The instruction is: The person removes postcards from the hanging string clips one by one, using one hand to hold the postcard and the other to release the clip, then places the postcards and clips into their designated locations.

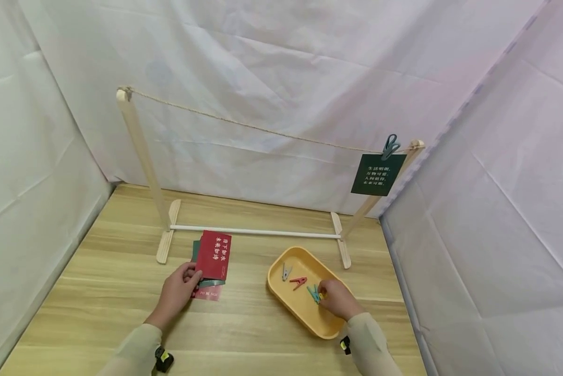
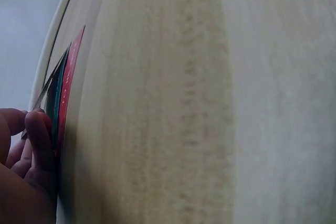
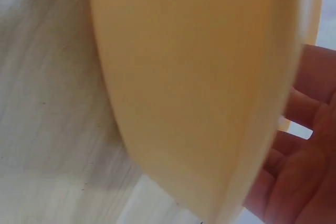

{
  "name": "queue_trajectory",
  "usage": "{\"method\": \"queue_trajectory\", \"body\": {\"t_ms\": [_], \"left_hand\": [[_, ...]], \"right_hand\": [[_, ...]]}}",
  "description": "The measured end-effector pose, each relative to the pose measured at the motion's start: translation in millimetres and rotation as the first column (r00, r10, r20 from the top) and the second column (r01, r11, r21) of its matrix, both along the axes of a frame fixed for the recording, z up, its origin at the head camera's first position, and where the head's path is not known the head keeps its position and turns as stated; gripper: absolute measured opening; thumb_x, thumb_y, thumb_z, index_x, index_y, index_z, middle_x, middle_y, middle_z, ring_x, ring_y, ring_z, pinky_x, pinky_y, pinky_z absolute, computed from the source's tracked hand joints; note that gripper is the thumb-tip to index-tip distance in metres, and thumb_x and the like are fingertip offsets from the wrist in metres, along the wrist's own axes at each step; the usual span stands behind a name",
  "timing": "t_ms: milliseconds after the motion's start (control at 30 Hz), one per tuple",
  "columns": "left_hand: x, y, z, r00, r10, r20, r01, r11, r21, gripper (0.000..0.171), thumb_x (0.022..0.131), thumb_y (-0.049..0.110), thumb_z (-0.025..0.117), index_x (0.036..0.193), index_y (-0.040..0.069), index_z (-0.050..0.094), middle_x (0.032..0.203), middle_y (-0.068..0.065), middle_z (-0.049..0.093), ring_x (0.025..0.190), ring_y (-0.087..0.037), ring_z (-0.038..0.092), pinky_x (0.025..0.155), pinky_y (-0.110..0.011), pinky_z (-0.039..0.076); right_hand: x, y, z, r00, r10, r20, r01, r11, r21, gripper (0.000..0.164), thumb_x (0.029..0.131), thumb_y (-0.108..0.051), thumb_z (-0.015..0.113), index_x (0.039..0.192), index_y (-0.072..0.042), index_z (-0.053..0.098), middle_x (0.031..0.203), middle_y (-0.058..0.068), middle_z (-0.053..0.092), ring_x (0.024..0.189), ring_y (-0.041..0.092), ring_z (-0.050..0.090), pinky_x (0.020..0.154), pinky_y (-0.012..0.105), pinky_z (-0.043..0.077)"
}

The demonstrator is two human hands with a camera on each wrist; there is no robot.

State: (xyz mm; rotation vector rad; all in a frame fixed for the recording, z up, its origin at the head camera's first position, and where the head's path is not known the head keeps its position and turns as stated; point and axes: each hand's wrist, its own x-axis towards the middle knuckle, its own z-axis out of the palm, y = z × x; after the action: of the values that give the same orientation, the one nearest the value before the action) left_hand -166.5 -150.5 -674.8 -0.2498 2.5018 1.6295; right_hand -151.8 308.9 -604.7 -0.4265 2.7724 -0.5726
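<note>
My left hand (image 1: 179, 288) pinches the near left edge of a red card (image 1: 215, 255) with white lettering. Under it lie a dark green card (image 1: 212, 283) and a pinkish-red card (image 1: 208, 293) on the table. In the left wrist view, the red card (image 2: 71, 72) and green cards fan out beyond the fingers. My right hand (image 1: 338, 298) reaches into a yellow tray (image 1: 286, 302), fingertips at a small yellow clip (image 1: 322, 296) beside a teal clip (image 1: 313, 294). I cannot tell whether they pinch it; the tray wall (image 3: 194, 87) hides them in the right wrist view.
Red (image 1: 298, 282) and grey clips (image 1: 286, 271) lie in the tray. Behind stands a wooden frame (image 1: 142, 151) with a string (image 1: 243, 124) across its top and a white bar (image 1: 255, 231) low down. A dark clip (image 1: 391, 147) holds a green card (image 1: 379, 175) near the right post.
</note>
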Motion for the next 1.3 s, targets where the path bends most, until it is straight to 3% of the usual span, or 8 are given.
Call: {"method": "queue_trajectory", "body": {"t_ms": [267,467,667,967,1133,1300], "left_hand": [[-10.3,2.5,0.8,0.999,-0.005,-0.048,0.003,0.999,-0.038,0.046,0.112,0.027,0.065,0.148,0.000,0.053,0.089,-0.005,0.069,0.075,-0.019,0.062,0.067,-0.028,0.051],[-6.3,4.9,-2.9,1.000,0.001,-0.020,-0.001,1.000,0.004,0.051,0.113,0.029,0.063,0.153,0.001,0.047,0.088,-0.006,0.067,0.072,-0.020,0.062,0.065,-0.029,0.054],[-2.3,7.2,-5.2,0.999,0.001,-0.037,-0.003,0.999,-0.045,0.050,0.113,0.030,0.063,0.153,0.002,0.050,0.088,-0.006,0.063,0.073,-0.018,0.055,0.069,-0.029,0.044],[1.7,7.3,-2.2,0.997,-0.033,-0.067,0.026,0.995,-0.094,0.048,0.114,0.025,0.062,0.155,0.004,0.050,0.088,-0.004,0.064,0.070,-0.018,0.058,0.061,-0.029,0.046],[5.5,-1.6,-0.7,0.984,-0.108,-0.139,0.070,0.965,-0.253,0.044,0.111,0.018,0.064,0.151,0.000,0.054,0.075,0.000,0.060,0.059,-0.015,0.055,0.055,-0.029,0.044],[4.4,-11.6,-1.2,0.970,-0.155,-0.187,0.072,0.919,-0.389,0.042,0.107,0.017,0.070,0.143,-0.003,0.061,0.067,0.003,0.051,0.055,-0.014,0.045,0.051,-0.028,0.036]], "right_hand": [[-2.5,4.1,2.6,0.997,-0.075,-0.018,0.076,0.992,0.099,0.023,0.083,0.010,0.079,0.090,-0.009,0.069,0.077,0.000,0.057,0.069,0.017,0.050,0.062,0.037,0.049],[0.7,7.6,-1.3,0.992,-0.126,0.000,0.126,0.986,0.107,0.018,0.087,0.005,0.082,0.091,-0.007,0.069,0.076,-0.002,0.057,0.065,0.015,0.052,0.058,0.034,0.049],[3.7,9.6,-5.6,0.991,-0.132,0.004,0.131,0.989,0.066,0.021,0.084,0.006,0.083,0.089,-0.007,0.068,0.072,-0.003,0.054,0.063,0.014,0.050,0.056,0.032,0.046],[4.8,14.1,-15.9,0.993,-0.120,-0.011,0.121,0.991,0.055,0.023,0.083,0.006,0.084,0.094,-0.007,0.068,0.072,-0.003,0.054,0.063,0.013,0.050,0.058,0.031,0.045],[6.1,13.6,-17.1,0.989,-0.144,0.035,0.143,0.989,0.033,0.019,0.091,-0.002,0.084,0.104,-0.005,0.071,0.076,-0.003,0.058,0.063,0.013,0.053,0.057,0.032,0.047],[7.4,11.7,-11.6,0.986,-0.164,-0.008,0.164,0.986,0.011,0.017,0.094,-0.004,0.080,0.108,-0.003,0.072,0.083,-0.001,0.065,0.068,0.013,0.057,0.061,0.035,0.053]]}}
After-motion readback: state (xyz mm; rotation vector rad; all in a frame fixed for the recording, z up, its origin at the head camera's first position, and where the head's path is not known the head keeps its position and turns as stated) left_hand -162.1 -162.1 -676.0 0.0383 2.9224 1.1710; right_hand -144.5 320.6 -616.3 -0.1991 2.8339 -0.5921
